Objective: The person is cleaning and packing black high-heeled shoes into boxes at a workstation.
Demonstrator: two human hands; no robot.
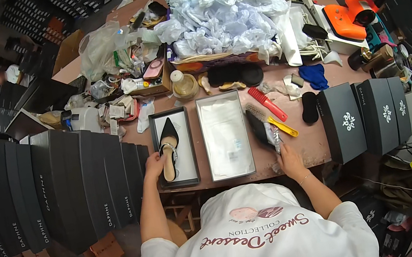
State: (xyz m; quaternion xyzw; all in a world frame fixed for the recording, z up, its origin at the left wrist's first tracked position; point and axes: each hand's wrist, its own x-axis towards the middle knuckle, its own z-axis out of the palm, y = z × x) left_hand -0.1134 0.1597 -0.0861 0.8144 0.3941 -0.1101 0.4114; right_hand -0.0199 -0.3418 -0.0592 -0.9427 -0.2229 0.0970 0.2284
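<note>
My left hand (155, 166) is closed on the side of a black pointed shoe (170, 159) with a pale insole and a sparkling strap. That shoe lies over the open grey shoebox (187, 171), its toe pointing away from me. To the right, my right hand (292, 162) grips the heel end of the matching black shoe (257, 124), whose strap glints beside my fingers. Between the two shoes rests a box lid (224, 131), its white inner side up. A brush with a yellow handle (283, 126) lies just right of the second shoe.
Dark shoeboxes stand in rows at left (66, 190) and right (344, 124). Behind the lid sit a glass jar (185, 85) and a heap of crumpled white paper (223, 19). A red comb (268, 104), a blue cloth (313, 77) and an orange device (348, 20) are at right.
</note>
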